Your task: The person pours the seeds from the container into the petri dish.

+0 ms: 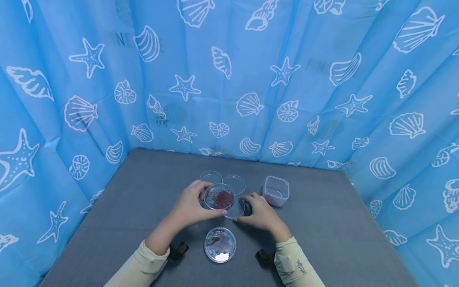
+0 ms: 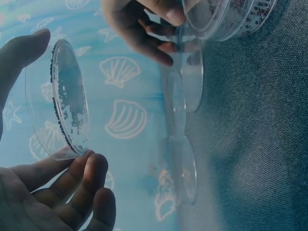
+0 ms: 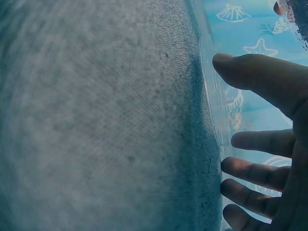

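Note:
My left hand [image 1: 195,207] grips a clear petri dish [image 1: 223,199] by its rim, thumb and fingers on opposite sides. Dark reddish-brown granules lie in that dish; in the left wrist view the held dish [image 2: 72,101] hangs well off the table. Lower and to the right, another clear petri dish [image 1: 234,209] rests on the cloth, partly covered by the raised one. The thumb and index finger of my right hand [image 1: 259,211] hold this lower dish at its edges, as the right wrist view shows around the dish [image 3: 215,101].
Two clear petri dishes [image 1: 234,184] [image 1: 210,176] sit side by side behind the hands. Nearer me is a petri dish [image 1: 220,245] with dark material inside. A square clear plastic tub [image 1: 276,191] stands right of my right hand. A blue shell-patterned curtain [image 1: 229,99] surrounds the grey table [image 1: 322,223].

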Action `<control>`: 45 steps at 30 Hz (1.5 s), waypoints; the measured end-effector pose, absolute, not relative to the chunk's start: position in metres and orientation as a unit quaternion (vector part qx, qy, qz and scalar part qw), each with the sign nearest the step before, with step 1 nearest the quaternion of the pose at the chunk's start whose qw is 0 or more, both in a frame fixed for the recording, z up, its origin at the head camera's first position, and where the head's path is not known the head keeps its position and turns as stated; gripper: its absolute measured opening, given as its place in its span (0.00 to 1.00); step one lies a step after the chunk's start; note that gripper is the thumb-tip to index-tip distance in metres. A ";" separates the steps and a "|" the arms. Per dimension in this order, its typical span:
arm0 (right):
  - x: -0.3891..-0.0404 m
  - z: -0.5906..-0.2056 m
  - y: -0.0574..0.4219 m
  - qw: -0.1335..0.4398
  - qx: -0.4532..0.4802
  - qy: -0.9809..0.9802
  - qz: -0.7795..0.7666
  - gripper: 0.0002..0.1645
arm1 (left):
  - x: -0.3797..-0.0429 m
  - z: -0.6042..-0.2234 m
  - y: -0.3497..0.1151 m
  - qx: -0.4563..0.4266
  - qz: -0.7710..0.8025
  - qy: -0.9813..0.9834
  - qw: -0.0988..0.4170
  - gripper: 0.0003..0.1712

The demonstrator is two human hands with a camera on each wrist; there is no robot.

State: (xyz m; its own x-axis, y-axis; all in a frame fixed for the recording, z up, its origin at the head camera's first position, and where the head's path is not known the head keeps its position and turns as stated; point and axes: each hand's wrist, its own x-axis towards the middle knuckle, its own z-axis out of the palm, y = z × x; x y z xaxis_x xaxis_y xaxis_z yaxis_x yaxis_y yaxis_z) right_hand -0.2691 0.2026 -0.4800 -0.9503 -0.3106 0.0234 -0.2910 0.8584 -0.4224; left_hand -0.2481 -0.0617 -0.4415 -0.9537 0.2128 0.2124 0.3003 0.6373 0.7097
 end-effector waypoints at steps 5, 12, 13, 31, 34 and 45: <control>-0.270 -0.481 0.203 0.026 -0.153 0.965 -0.213 0.44 | -0.248 -0.442 -0.062 -0.139 -0.396 -0.906 0.054 0.53; -0.270 -0.480 0.205 0.020 -0.157 0.961 -0.225 0.40 | -0.248 -0.443 -0.062 -0.141 -0.399 -0.904 0.055 0.53; -0.270 -0.480 0.205 0.017 -0.159 0.961 -0.228 0.40 | -0.249 -0.443 -0.062 -0.141 -0.399 -0.904 0.054 0.53; -0.270 -0.475 0.201 0.030 -0.145 0.971 -0.189 0.50 | -0.249 -0.438 -0.063 -0.143 -0.398 -0.905 0.046 0.55; -0.274 -0.475 0.197 0.029 -0.147 0.975 -0.165 0.53 | -0.249 -0.438 -0.065 -0.143 -0.398 -0.905 0.050 0.55; -0.275 -0.478 0.187 0.036 -0.136 0.983 -0.116 0.62 | -0.246 -0.439 -0.069 -0.147 -0.394 -0.906 0.059 0.54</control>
